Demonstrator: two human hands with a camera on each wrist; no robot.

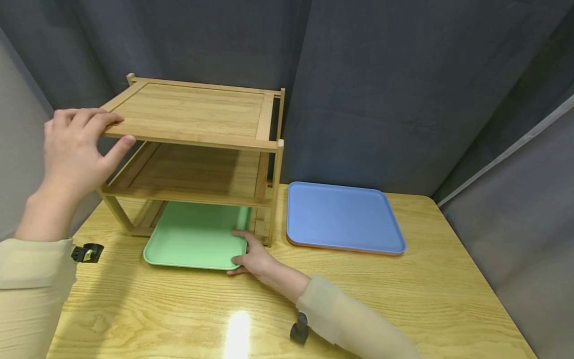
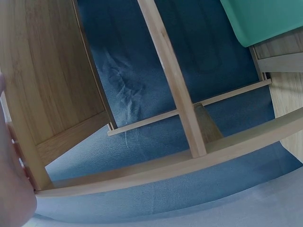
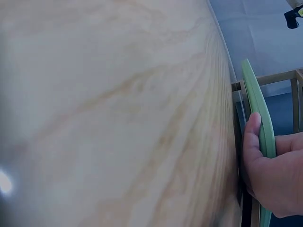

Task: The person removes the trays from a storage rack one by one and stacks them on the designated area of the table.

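Head view: left hand grips the front-left corner of the top tier of a three-level bamboo shelf rack, fingers over the board, thumb curled under its edge. Right hand pinches the near-right corner of a flat mint-green plastic tray, thumb on top, fingers beneath as far as visible.

Tray position: lying flat on the light wooden table, far half already under the rack's lowest shelf, near half projecting toward 6 o'clock. Judgement: insertion about half done; the remaining travel toward 12 o'clock is not yet made.

At 3 o'clock from the rack: a rectangular blue plastic tray, an orange edge showing beneath it, untouched, well apart from both hands.

Right wrist view: thumb lies along the green tray's rim, confirming the hold. Left wrist view: rack frame only; the hand shows only at the frame edge.
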